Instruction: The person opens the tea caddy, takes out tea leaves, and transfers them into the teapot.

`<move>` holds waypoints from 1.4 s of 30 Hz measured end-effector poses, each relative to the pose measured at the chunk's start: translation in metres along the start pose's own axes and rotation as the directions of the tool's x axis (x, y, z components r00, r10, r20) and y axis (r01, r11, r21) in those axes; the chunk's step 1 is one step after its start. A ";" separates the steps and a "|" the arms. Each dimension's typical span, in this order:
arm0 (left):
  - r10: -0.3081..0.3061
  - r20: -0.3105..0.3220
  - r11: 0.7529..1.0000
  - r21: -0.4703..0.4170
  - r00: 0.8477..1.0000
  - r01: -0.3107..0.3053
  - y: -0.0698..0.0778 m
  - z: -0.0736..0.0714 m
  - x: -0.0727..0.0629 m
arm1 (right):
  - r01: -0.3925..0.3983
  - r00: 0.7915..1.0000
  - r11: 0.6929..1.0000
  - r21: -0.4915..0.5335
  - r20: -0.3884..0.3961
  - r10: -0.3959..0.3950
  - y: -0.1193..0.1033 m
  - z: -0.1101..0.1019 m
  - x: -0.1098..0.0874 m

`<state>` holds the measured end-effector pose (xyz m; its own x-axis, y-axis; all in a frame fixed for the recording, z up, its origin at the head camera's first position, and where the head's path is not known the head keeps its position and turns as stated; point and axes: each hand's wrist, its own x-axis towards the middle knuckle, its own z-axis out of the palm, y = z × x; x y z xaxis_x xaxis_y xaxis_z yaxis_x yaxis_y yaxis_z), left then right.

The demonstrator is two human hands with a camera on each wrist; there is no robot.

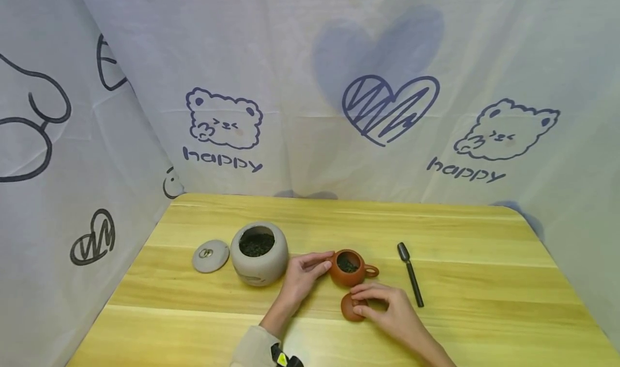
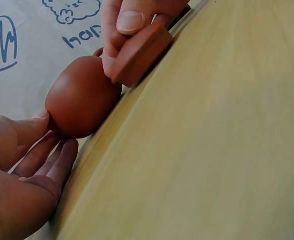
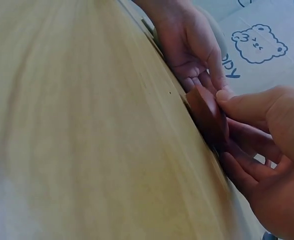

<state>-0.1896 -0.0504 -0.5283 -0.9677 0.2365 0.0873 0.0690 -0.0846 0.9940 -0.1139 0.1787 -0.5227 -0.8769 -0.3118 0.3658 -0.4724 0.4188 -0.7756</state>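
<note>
A small reddish-brown clay teapot (image 1: 345, 277), dark tea leaves inside, stands uncovered on the table with its loop handle to the right. My left hand (image 1: 301, 278) holds it from the left side, thumb and fingers at the spout end; the spout is mostly hidden by them. Just in front of the pot, my right hand (image 1: 387, 308) pinches the matching round lid (image 1: 350, 309) between thumb and fingers. In the left wrist view the lid (image 2: 142, 52) is tilted, low over the wood and close beside the pot. The right wrist view shows the thumb on the lid's edge (image 3: 207, 115).
A round grey jar (image 1: 261, 267) full of dark tea leaves stands left of my left hand. Its flat grey lid (image 1: 210, 259) with a ring knob lies beside it. Right of the teapot lies a dark tea scoop (image 1: 411, 275). A printed cloth (image 1: 300, 141) hangs behind the wooden table (image 1: 484, 302).
</note>
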 end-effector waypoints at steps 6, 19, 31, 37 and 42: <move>-0.009 -0.008 1.000 -0.005 1.000 0.009 -0.002 -0.001 -0.002 | 0.014 1.000 0.999 0.036 -0.024 -0.013 -0.011 -0.001 0.001; 0.012 -0.017 1.000 0.001 1.000 -0.012 -0.003 -0.002 0.000 | 0.000 0.996 0.980 0.201 -0.085 0.017 -0.028 -0.017 0.018; -0.004 -0.006 1.000 0.000 1.000 0.004 -0.002 0.000 -0.001 | -0.037 0.992 0.989 0.144 -0.118 0.054 -0.021 -0.023 0.033; 0.002 -0.007 1.000 -0.003 1.000 -0.002 -0.002 -0.001 -0.001 | -0.052 0.991 0.992 0.117 -0.118 0.066 -0.018 -0.018 0.038; 0.012 -0.006 1.000 0.003 1.000 -0.012 -0.002 -0.001 0.000 | -0.037 0.992 0.993 0.111 -0.118 0.050 -0.016 -0.013 0.044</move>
<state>-0.1895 -0.0511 -0.5302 -0.9682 0.2301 0.0985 0.0809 -0.0845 0.9931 -0.1460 0.1699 -0.4874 -0.9038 -0.1878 0.3846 -0.4270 0.3330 -0.8407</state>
